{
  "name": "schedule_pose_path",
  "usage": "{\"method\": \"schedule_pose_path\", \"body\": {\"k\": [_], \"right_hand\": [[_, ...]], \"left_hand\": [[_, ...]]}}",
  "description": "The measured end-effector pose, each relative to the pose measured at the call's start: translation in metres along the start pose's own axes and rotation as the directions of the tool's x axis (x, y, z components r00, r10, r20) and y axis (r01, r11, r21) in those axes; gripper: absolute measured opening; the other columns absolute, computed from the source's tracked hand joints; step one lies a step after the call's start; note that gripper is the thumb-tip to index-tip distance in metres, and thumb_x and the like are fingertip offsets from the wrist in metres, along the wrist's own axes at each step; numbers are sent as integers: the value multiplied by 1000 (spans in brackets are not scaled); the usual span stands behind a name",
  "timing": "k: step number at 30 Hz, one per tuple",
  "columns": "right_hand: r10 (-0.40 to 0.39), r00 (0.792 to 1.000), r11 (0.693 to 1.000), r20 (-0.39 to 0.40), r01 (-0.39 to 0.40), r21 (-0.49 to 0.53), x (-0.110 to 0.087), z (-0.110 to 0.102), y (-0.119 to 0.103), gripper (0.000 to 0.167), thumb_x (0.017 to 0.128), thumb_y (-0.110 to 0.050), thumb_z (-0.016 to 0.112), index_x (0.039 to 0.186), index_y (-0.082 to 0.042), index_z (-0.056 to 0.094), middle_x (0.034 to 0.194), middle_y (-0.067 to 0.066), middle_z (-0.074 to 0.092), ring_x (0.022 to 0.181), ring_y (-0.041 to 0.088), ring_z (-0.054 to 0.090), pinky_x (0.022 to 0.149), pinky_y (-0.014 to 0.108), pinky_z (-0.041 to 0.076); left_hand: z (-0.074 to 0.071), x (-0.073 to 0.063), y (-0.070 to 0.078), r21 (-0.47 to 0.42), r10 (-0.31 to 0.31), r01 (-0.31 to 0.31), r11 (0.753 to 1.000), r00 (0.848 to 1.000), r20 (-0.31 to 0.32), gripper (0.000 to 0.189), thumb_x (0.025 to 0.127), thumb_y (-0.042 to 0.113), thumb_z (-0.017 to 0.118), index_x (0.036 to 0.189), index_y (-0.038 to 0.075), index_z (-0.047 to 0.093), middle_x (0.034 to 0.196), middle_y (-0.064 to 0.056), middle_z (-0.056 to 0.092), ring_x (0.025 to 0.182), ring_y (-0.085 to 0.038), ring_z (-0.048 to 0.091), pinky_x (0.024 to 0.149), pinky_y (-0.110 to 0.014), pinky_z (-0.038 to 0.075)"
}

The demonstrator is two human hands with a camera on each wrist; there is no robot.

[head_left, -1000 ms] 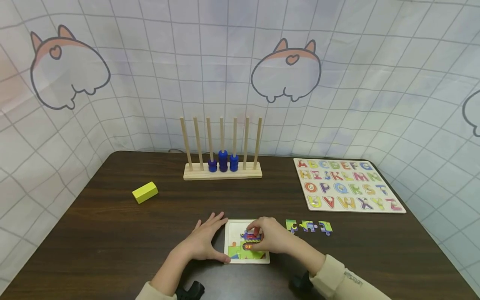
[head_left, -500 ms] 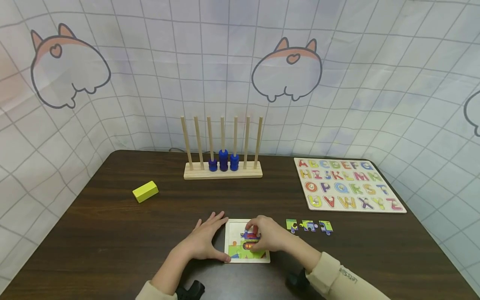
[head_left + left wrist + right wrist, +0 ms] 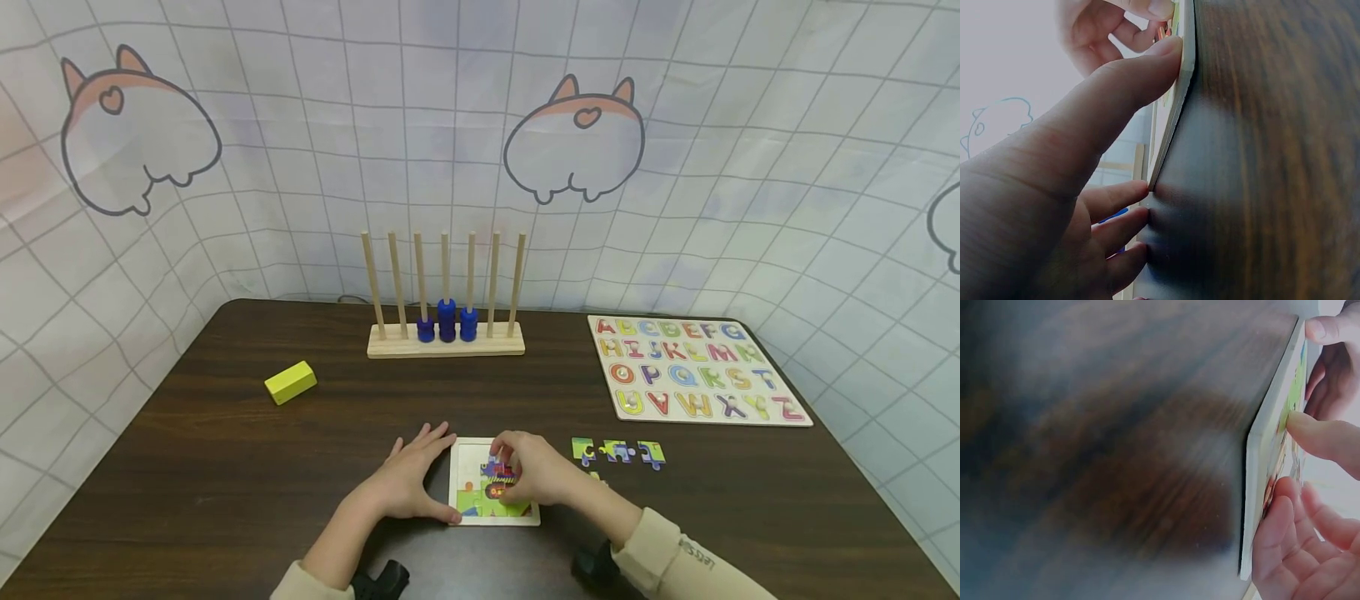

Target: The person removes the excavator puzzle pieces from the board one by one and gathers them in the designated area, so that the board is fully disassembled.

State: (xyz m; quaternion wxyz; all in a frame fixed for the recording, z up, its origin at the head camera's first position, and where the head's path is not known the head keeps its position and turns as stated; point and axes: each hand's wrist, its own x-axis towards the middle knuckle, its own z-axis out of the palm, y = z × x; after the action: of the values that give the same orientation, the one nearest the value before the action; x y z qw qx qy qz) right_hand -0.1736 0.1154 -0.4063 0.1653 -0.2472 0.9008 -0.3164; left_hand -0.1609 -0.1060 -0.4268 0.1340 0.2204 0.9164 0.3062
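Note:
A small jigsaw puzzle in a white-rimmed tray [image 3: 454, 479] lies on the table near me. Green pieces [image 3: 472, 503] fill its lower part, with a vehicle picture above them. My left hand [image 3: 408, 479] is spread at the tray's left side; its thumb presses the near left corner and its index fingertip touches the far left corner. With thumb and curled fingers, my right hand [image 3: 536, 468] pinches a vehicle puzzle piece [image 3: 497, 469] inside the tray, hiding the tray's right part. In the right wrist view, the right thumb [image 3: 1319, 434] and fingertips touch the puzzle surface.
Several loose puzzle pieces [image 3: 618, 452] lie right of the tray, one partly behind the right wrist. An alphabet board [image 3: 697, 371] is at the back right. A peg stand [image 3: 446, 352] with blue beads stands at the back, and a yellow block [image 3: 290, 382] lies left.
My right hand has shifted slightly left and back over the tray, with the vehicle piece under its fingers. Another loose piece now shows behind the right wrist. My left hand stays put.

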Motion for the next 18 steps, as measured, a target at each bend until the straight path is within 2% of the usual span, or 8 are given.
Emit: {"method": "schedule_pose_path", "body": {"k": [5, 12, 18], "right_hand": [[-4, 1000, 1000, -8, 4, 16, 0, 0, 0, 45, 64, -6, 81, 102, -4, 56, 82, 2, 54, 63, 12, 50, 56, 23, 45], [-38, 999, 999, -35, 38, 6, 1, -1, 0, 37, 65, -3, 80, 95, -4, 59, 79, 2, 55, 60, 10, 50, 52, 22, 44], [-67, 997, 998, -49, 67, -14, 3, -1, 1, 37, 63, -4, 82, 92, -4, 59, 77, 1, 55, 59, 9, 50, 52, 21, 44]], "left_hand": [[0, 0, 0, 2, -1, 1, 1000, 1000, -1, 100, 59, 47, 82, 139, 5, 38, 148, -14, 25, 136, -35, 15, 101, -64, 8], [0, 0, 0, 1, -1, 1, 1000, 1000, 4, 100, 59, 47, 82, 139, 5, 38, 148, -14, 25, 136, -35, 15, 101, -64, 8], [-1, 0, 1, 1, 2, -2, 1000, 1000, 7, 100, 60, 47, 82, 139, 5, 37, 148, -14, 25, 136, -35, 14, 101, -64, 8]]}}
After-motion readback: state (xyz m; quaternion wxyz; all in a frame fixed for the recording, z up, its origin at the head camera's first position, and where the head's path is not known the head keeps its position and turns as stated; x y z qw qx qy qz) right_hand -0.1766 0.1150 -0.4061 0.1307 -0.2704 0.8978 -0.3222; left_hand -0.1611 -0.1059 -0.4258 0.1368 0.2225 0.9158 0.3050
